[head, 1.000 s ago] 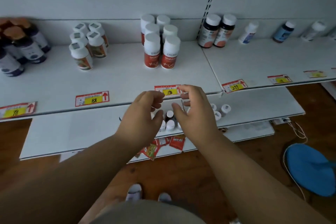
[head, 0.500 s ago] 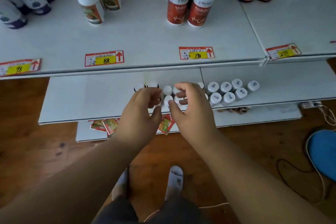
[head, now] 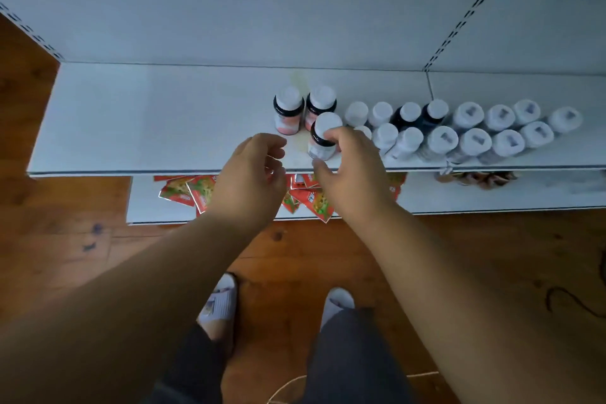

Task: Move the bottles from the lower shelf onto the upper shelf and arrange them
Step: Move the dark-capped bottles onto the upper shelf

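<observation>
Bottle: upright, long axis vertical, white cap up, near front edge of lower shelf | Right hand: reached in from front, fingers curled round bottle's right side, thumb beneath | Left hand: just left of bottle, fingers loosely curled, holding nothing | Two like bottles: upright directly behind

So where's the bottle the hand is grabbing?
In the head view, the bottle stands near the shelf's front edge, centre, in the right hand, before two similar bottles.
</observation>
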Tool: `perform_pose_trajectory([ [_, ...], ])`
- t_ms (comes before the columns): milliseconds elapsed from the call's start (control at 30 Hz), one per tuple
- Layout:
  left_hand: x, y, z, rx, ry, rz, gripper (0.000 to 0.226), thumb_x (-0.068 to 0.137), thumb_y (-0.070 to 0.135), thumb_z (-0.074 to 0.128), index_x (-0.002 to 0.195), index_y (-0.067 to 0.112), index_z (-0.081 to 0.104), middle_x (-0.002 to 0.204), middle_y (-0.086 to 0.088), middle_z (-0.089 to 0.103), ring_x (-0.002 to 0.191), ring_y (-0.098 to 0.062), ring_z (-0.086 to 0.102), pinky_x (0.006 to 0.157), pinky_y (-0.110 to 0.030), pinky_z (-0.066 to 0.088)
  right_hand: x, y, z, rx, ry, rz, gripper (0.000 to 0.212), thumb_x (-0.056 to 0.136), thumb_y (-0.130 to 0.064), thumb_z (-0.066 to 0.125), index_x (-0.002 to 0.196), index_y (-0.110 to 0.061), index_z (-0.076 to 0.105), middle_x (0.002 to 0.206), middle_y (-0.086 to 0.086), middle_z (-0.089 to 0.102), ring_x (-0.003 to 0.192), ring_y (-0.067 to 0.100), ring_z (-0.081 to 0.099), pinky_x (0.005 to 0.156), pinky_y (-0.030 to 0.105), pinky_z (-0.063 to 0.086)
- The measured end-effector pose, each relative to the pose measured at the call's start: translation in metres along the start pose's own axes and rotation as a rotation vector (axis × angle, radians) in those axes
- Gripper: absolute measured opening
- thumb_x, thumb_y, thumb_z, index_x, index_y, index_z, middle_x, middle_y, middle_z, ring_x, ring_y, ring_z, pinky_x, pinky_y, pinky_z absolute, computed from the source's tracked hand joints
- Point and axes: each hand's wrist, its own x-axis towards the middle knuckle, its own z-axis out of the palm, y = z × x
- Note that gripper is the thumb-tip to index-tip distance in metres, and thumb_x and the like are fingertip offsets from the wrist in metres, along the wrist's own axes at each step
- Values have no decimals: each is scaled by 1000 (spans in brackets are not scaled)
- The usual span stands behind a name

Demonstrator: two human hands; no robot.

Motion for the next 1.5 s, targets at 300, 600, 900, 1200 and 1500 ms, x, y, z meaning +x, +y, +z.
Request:
perform_pose_trajectory([
  [300, 32, -24, 33, 32, -43, 25, 39, 94, 8, 54, 131, 20, 54, 114, 5, 61, 91, -10, 57, 79, -18, 43, 67, 47, 69, -231, -27, 96, 52, 90, -30, 66, 136, -16, 47, 138, 14, 48, 125, 35, 44, 100, 44, 41],
  [600, 25, -29, 24, -325, 14, -406, 38, 97, 8, 45, 129, 24, 55, 116, 4, 62, 94, -10, 63, 69, -29, 55, 41, 18, 36, 171, 32, 162, 34, 87, -32, 70, 116, -19, 57, 108, 3, 61, 99, 22, 58, 80, 36, 50],
  [900, -88, 64, -108, -1397, -143, -829, 29, 92, 31, 55, 106, 10, 70, 117, -14, 69, 103, -31, 68, 92, -44, 52, -43, -104, -112, 850, -315, 215, 30, 80, -18, 72, 108, -23, 65, 112, 4, 69, 103, 21, 67, 89, 42, 58],
  [1200, -131, 177, -152, -1452, -210, -325, 57, 71, 16, 72, 123, 7, 52, 112, -24, 61, 99, -37, 59, 85, -45, 48, -79, -166, -242, 762, -158, 129, 41, 72, -51, 73, 110, -45, 59, 107, -3, 69, 99, 15, 69, 86, 46, 58],
  [1500, -96, 216, -230, -1343, -482, -31, 69, 68, 29, 85, 123, 4, 52, 118, -24, 61, 104, -36, 60, 86, -44, 52, -52, -228, -303, 953, -38, 90, 37, 84, -15, 74, 117, -19, 58, 103, 10, 74, 100, 28, 69, 91, 49, 56],
])
